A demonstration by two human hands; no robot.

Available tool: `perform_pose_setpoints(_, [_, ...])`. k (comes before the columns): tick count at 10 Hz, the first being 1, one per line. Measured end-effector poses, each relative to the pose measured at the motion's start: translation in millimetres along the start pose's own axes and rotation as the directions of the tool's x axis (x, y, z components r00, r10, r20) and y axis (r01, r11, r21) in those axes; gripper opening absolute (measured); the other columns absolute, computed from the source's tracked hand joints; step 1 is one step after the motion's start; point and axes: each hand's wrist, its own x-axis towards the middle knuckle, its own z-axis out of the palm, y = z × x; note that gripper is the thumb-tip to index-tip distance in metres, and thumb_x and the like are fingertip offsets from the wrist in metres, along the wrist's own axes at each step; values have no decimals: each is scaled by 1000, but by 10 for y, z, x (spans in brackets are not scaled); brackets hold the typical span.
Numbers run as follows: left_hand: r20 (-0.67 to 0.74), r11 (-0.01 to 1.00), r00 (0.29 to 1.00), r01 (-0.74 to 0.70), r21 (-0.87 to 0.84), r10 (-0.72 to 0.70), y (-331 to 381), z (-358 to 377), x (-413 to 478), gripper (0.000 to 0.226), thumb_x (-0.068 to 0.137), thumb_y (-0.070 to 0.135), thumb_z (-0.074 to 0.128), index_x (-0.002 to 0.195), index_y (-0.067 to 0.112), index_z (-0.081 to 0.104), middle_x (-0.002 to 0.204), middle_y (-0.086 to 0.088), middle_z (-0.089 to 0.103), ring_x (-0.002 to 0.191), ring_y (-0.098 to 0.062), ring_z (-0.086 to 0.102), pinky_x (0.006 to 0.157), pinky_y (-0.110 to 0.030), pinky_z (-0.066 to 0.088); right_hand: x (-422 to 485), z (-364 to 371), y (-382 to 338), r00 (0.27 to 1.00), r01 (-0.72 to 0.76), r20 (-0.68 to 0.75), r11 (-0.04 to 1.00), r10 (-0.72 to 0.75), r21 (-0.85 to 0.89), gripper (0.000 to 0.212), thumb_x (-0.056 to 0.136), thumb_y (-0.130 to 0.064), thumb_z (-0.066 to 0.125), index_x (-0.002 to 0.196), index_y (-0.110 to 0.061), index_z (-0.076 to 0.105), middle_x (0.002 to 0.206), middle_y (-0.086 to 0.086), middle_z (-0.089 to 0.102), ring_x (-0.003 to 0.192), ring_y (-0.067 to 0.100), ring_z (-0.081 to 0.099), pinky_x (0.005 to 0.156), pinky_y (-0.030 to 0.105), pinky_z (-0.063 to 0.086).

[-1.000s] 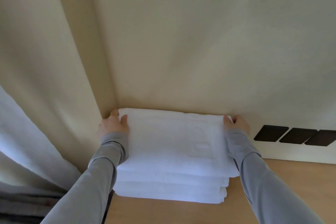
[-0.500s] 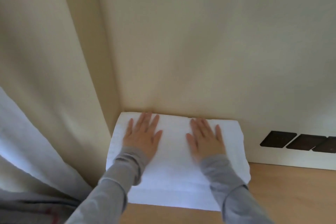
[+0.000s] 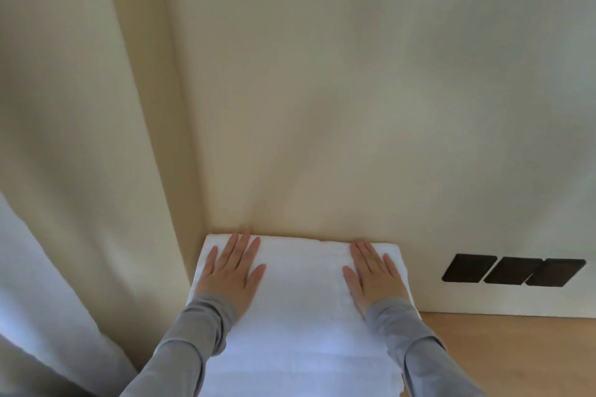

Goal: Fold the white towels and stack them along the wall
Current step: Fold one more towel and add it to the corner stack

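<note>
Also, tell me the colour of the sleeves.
Grey, both sleeves; seen best in the head view.

The folded towels (image 3: 300, 316) lie on the tabletop (image 3: 516, 358), far edge against the wall (image 3: 354, 106); the left hand (image 3: 230, 274) rests flat on their left part, the right hand (image 3: 375, 277) on their right; a curtain (image 3: 64, 171) hangs at the left; three wall plates (image 3: 512, 271) are at the right.

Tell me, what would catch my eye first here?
The left hand and the right hand press flat on the folded white towels, which sit in the corner against the cream wall. Three dark plates line the wall low on the right, above the wooden surface.
</note>
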Motion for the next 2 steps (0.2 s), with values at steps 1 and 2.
perform_pose_setpoints(1, [72,999,997,29,18,-30,29,-80,30,65,86,59,-12,144,30,-19,150,11,-30,141,-10,-21,115,-37,-10,34,-117,-24,998,-24,54,1000,24,-10,58,98,-45,13,149,-21,0,157,-9,-4,143,4,-5,116,31,-3])
perform_pose_setpoints(2, [161,999,986,44,27,-48,73,-265,61,57,97,49,6,148,28,-10,155,8,-20,143,-11,-16,116,-38,-7,40,-327,-158,998,-20,53,999,18,35,58,98,-43,20,148,-18,8,157,-4,6,144,10,6,117,35,7])
